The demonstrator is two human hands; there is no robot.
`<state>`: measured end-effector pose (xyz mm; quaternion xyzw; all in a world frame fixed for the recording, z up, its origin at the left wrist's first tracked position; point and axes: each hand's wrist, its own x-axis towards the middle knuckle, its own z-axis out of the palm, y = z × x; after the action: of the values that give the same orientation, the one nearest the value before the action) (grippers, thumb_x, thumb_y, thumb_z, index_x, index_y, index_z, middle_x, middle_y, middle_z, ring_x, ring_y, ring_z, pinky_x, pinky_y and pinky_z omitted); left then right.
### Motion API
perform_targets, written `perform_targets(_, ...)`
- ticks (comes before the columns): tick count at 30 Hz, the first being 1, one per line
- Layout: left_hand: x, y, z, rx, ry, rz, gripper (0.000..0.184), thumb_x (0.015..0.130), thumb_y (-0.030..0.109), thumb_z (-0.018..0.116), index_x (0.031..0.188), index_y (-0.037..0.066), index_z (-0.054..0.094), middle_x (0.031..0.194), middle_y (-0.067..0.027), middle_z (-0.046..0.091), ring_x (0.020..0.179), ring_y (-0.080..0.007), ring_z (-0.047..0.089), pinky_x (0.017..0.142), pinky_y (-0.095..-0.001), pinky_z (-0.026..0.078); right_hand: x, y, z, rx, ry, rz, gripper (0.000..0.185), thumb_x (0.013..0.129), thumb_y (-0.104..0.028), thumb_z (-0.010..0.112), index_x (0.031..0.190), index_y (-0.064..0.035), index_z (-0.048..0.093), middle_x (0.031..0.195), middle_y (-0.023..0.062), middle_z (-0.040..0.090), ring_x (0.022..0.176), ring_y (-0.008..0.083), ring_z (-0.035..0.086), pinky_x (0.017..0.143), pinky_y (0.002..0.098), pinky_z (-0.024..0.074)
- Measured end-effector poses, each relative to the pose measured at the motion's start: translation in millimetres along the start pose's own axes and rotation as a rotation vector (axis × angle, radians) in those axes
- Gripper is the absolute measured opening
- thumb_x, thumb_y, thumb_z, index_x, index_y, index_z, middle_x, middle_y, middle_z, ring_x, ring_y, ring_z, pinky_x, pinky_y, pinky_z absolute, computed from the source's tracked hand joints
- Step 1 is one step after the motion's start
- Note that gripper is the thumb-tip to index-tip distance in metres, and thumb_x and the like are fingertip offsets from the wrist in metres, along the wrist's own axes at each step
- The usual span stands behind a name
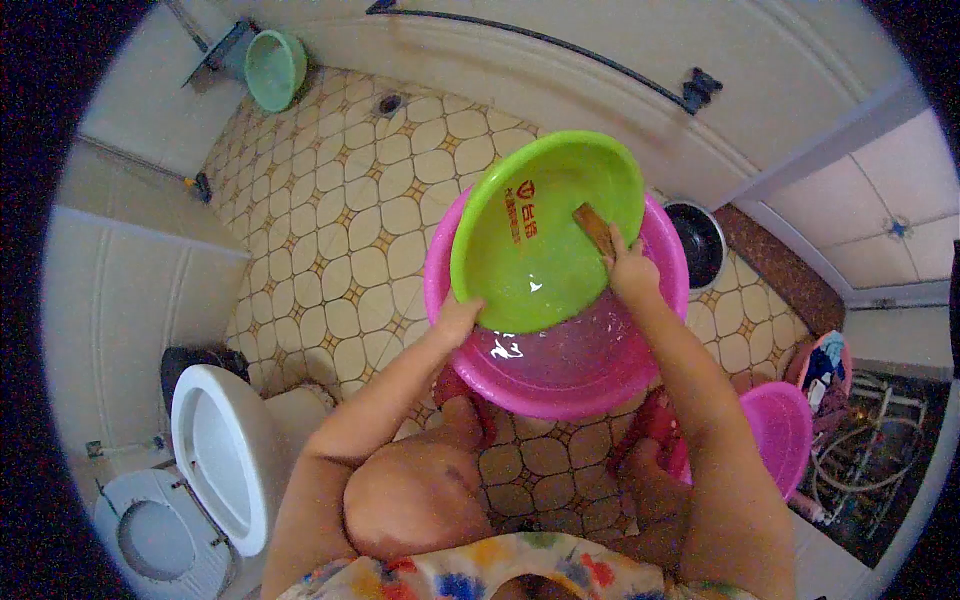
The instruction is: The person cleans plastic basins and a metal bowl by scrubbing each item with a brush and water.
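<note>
A lime-green basin (550, 190) with red lettering inside is tilted over a large pink basin (560, 385), which has water in it. My left hand (460, 318) grips the green basin's near left rim, the fingers partly hidden. At the right side of the green basin, my right hand (632, 275) is closed on a flat brown oblong scrub brush (594, 230), pressed against the inner wall. No bristles show, as that side faces the basin. Some water shines in the bottom of the green basin.
A dark pan-like bowl (697, 245) stands right of the pink basin. Nearer me are a smaller pink basin (785, 440) and a tub of clothes (828, 372). A toilet (215, 450) is at left. A pale green basin (275, 70) leans in the far corner, near a floor drain (390, 103).
</note>
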<state>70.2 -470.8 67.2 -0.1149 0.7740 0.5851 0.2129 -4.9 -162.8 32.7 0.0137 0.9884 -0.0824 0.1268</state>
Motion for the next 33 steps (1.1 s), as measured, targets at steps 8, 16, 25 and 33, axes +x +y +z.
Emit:
perform_targets(8,17.7,0.9,-4.1,0.022,-0.005,0.202,0.074,0.072,-0.004,0.039,0.139,0.003,0.009,0.144,-0.015,0.014,0.133,-0.0237,0.013,0.108,-0.0301,0.012,-3.7,-28.6,20.0,0.169,-0.148,-0.042,0.067,0.086,-0.033,0.046,0.14,-0.0285,0.007,0.097,0.0275,0.056,0.076,0.0425,0.059,0.066,0.0508,0.0473)
perform_targets(16,2.9,18.5,5.9,-0.078,0.038,0.104,0.058,0.075,0.0,0.043,0.131,0.0,0.028,0.125,-0.0136,0.042,0.116,-0.0246,0.04,0.098,-0.032,0.031,-48.6,-95.1,60.9,0.909,-0.385,-0.162,0.057,0.09,-0.029,0.042,0.139,-0.0127,0.019,0.141,0.02,0.022,0.132,0.0309,0.018,0.108,0.0394,0.0146)
perform_targets(25,28.8,-24.7,-13.6,-0.105,0.104,0.087,0.042,0.079,0.015,0.052,0.118,-0.001,0.046,0.11,-0.0148,0.056,0.101,-0.0274,0.053,0.088,-0.0356,0.041,-89.6,-78.4,83.5,0.838,-0.282,-0.493,0.066,0.089,-0.037,0.045,0.141,-0.021,0.006,0.111,0.0211,0.051,0.096,0.0364,0.052,0.081,0.0469,0.0397)
perform_targets(33,10.5,21.0,-20.3,-0.051,0.078,0.022,0.053,0.079,0.006,0.047,0.128,0.002,0.027,0.118,-0.0148,0.049,0.105,-0.0268,0.051,0.092,-0.037,0.039,-45.5,-19.4,-9.3,0.023,-0.425,-0.114,0.071,0.088,-0.033,0.045,0.14,-0.0256,-0.003,0.089,0.0264,0.06,0.082,0.0444,0.058,0.074,0.0523,0.0446)
